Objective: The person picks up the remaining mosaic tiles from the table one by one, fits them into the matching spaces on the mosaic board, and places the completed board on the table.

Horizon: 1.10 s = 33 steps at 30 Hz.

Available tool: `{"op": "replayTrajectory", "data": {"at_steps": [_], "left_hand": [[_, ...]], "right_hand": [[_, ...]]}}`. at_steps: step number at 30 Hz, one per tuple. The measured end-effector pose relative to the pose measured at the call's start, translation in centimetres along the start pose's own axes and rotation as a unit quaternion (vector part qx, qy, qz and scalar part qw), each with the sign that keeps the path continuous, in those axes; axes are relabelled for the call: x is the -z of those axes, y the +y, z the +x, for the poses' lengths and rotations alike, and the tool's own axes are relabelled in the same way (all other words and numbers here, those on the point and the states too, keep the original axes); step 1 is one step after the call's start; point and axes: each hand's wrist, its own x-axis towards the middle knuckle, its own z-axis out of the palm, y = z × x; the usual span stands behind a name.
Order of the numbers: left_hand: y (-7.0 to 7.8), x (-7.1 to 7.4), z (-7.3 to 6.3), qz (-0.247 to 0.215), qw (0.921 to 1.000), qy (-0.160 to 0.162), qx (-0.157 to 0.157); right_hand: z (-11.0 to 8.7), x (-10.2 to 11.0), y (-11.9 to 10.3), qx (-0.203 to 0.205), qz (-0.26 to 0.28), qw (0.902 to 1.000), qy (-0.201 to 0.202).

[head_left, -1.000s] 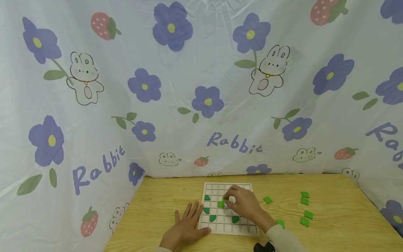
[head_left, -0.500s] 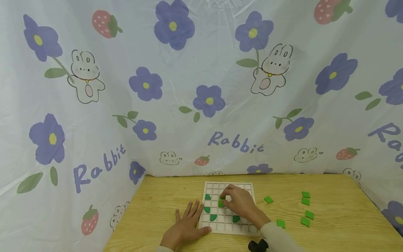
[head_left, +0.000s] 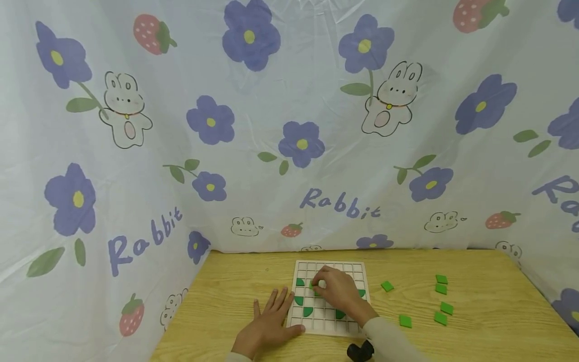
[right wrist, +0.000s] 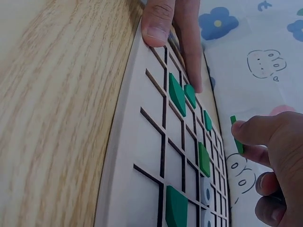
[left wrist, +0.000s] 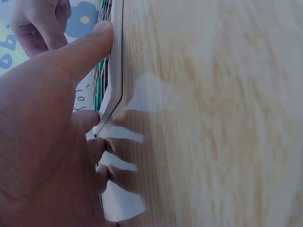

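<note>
My right hand (head_left: pixel 339 290) is over the gridded board (head_left: pixel 316 326), pinching a green square tile (right wrist: pixel 237 135) between thumb and finger. In the right wrist view this tile is held on edge, above the cells. Flat on the table, my left hand (head_left: pixel 268 323) spreads its fingers along the board's left side, its thumb on the near-left corner. Several dark green quarter-circle tiles (head_left: pixel 308 311) sit in cells. One lighter green square (right wrist: pixel 204 160) lies in a cell, beside white pieces (right wrist: pixel 206 191) with grey-blue marks. My right hand hides part of the board in the head view.
Loose green square tiles lie right of the board, one nearby (head_left: pixel 387 286), one nearer the front (head_left: pixel 405 321) and several farther right (head_left: pixel 441 318). A black object (head_left: pixel 361 350) shows by the right sleeve. A printed curtain (head_left: pixel 253 166) stands behind the wooden table (head_left: pixel 484 301).
My right hand has shifted left across the board with the pinched tile, uncovering a green tile near the board's right edge. The left hand stays in place.
</note>
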Motion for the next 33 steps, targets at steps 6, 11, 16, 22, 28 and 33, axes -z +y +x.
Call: {"op": "replayTrajectory", "data": {"at_steps": [6,11,16,22,28,33], "left_hand": [[0.1,0.1,-0.1,-0.004,1.0000,0.000,0.000],[0.0,0.1,-0.1,-0.001,1.0000,-0.002,0.001],[0.0,0.0,-0.1,-0.006,1.0000,-0.001,-0.001],[0.1,0.0,0.1,-0.004,1.0000,0.001,0.001],[0.0,0.1,0.1,0.001,1.0000,-0.002,0.001],[-0.1,0.1,0.1,0.003,1.0000,-0.006,0.003]], "right_hand": [[0.3,-0.9,-0.1,0.012,-0.028,0.9995,0.006],[0.5,-1.5,-0.2,0.013,-0.034,0.9993,-0.002],[0.6,-2.1,-0.2,0.016,-0.037,0.9991,-0.011],[0.7,-2.5,-0.1,0.010,-0.044,0.9988,-0.018],[0.8,-2.6,0.0,0.021,-0.064,0.9975,-0.021],[0.8,-2.3,-0.3,0.046,-0.091,0.9941,-0.038]]}}
